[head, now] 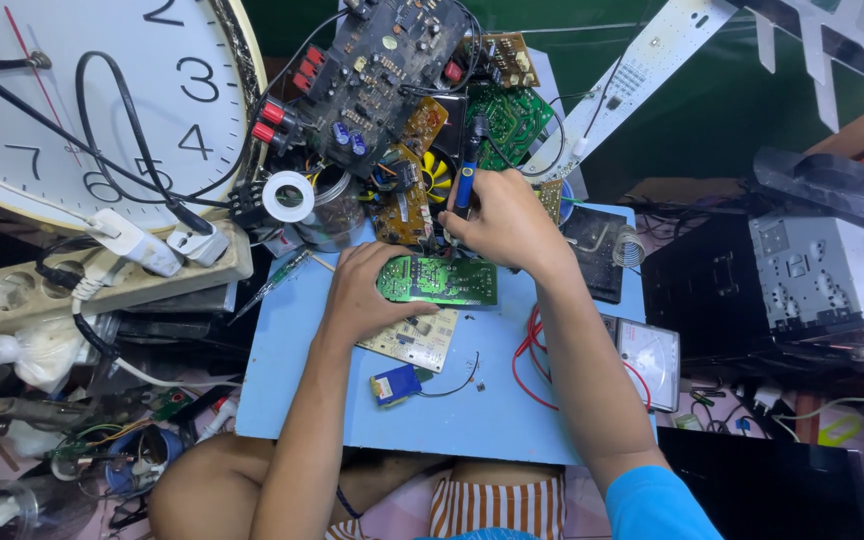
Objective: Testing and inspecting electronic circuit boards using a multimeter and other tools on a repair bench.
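Blue work board [492,400] amid cluttered bench; left hand [362,295] clamps green circuit board [439,281] at centre; right hand [505,222] at 12 o'clock pinches blue-handled soldering iron [466,180]; wall clock [72,100] at 10 o'clock

Both bare forearms reach forward from the bottom edge, converging ahead of the body. Left hand [362,295]: palm down, fingers curled, thumb side toward the right grip, wrist straight, forearm rising steeply from below-left of its grip. Right hand [507,225]: closed in a pen-like grip, knuckles up, fingertips pinched at its far-left side, wrist slightly bent. Right forearm runs down-right from that grip; blue sleeve at the upper arm. Hands close together, not touching
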